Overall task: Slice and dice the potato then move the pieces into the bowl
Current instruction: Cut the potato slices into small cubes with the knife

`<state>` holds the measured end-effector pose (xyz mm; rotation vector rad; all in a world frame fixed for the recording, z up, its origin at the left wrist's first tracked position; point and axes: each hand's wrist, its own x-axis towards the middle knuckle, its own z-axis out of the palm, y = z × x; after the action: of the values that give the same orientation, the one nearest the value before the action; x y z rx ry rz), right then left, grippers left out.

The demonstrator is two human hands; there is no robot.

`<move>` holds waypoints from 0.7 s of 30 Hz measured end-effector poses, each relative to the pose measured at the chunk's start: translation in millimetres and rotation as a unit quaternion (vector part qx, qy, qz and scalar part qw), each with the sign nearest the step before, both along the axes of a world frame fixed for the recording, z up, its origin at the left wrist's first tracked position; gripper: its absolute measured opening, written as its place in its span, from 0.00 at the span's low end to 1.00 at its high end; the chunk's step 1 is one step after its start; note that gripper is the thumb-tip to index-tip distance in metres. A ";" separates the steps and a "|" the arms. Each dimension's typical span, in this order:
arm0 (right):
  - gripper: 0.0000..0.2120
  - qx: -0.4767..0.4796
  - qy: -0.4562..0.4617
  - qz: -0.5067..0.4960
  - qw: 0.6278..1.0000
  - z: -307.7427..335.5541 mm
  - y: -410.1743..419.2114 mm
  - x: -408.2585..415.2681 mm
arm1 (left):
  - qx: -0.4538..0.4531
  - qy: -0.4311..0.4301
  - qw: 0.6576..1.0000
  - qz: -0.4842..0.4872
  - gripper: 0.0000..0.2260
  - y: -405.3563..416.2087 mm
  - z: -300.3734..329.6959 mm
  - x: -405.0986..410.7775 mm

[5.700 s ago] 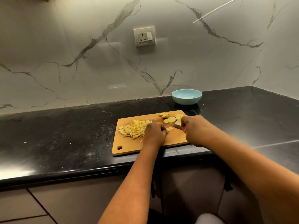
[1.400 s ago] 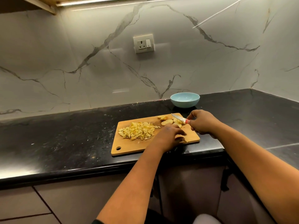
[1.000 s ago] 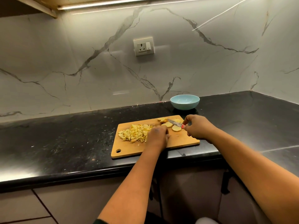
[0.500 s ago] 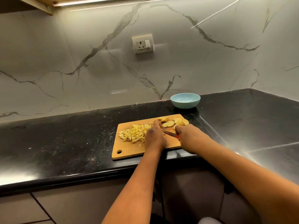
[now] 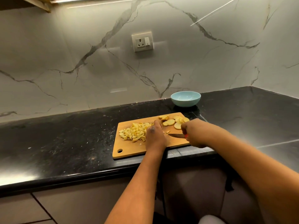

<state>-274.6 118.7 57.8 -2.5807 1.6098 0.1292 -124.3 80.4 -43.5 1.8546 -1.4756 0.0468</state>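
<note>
A wooden cutting board (image 5: 129,151) lies at the counter's front edge. A pile of diced potato (image 5: 134,131) covers its left half. Several round potato slices (image 5: 171,122) lie at its far right corner. My left hand (image 5: 155,136) sits mid-board, fingers down, holding a potato piece that it almost wholly hides. A thin cut strip (image 5: 168,131) lies beside it. My right hand (image 5: 194,133) grips a red-handled knife (image 5: 176,135), its blade low over the board and pointing left at my left hand. The light blue bowl (image 5: 185,99) stands behind the board, with nothing in it.
The black counter (image 5: 64,143) stretches left and right of the board and turns a corner at the far right. A marble wall with a power socket (image 5: 142,42) rises behind. Cabinet fronts (image 5: 80,199) are below the counter edge.
Over the last second my right hand brought the knife from the slices at the far right down to mid-board beside my left hand. My left hand stayed next to the diced pile.
</note>
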 end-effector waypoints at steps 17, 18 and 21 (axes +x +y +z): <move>0.11 -0.020 -0.272 -0.096 0.957 -29.3 -54.0 -29.0 | 0.055 -0.120 0.991 0.030 0.11 -15.0 12.6 11.3; 0.10 -0.026 -0.286 -0.101 0.953 -29.3 -55.4 -31.0 | 0.044 -0.120 0.991 0.045 0.10 -14.6 13.6 13.8; 0.09 -0.041 -0.341 -0.117 0.932 -28.2 -59.6 -36.0 | 0.033 -0.110 0.992 0.051 0.10 -15.1 18.4 15.7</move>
<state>-310.6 59.2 29.7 -2.0835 1.6160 -0.7752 -108.5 65.3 -25.2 2.0300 -1.5434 0.2632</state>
